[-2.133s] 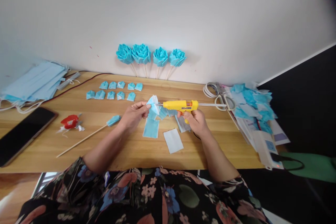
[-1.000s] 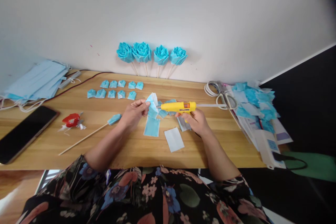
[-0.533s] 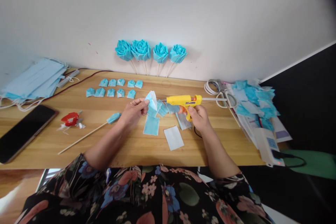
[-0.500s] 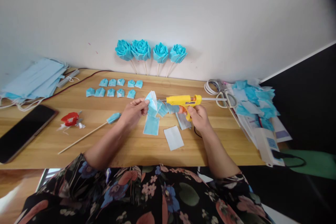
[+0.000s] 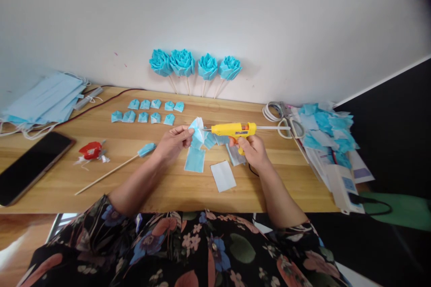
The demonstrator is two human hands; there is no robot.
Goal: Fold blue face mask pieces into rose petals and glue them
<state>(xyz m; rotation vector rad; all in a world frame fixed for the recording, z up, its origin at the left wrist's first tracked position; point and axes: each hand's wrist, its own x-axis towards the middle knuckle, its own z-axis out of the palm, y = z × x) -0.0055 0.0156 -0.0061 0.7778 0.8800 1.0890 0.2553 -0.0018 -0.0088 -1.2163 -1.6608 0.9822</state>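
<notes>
Over wooden table [image 5: 178, 197], left hand [image 5: 175, 141] is pinching folded fabric [image 5: 197, 132]; right hand [image 5: 255, 150] is gripping glue gun [image 5: 230, 129] toward nine o'clock; gluing seemingly needing steadiness.

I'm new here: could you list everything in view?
Glue gun: one, yellow, centre
Fabric piece: one, blue and white, beside gun
Flat pieces: several, blue or white, centre
Folded pieces: ten, blue, two rows, left
Flowers: four, blue, back centre
Stick: one, beige, blue tip, left
Unclear item: one, red, left
Phone: one, black, left
Masks: stack, light blue, far left
Scissors: one, white-handled, right
Tape: count unclear, white, beside scissors
Scraps: pile, blue, right
Papers: several, white, under scraps
Box: one, white, front right
Table: one, brown, below
Wall: one, pale, behind
Sleeves: two, black floral, bottom
Left hand: one, holding fabric
Right hand: one, holding gun
</notes>
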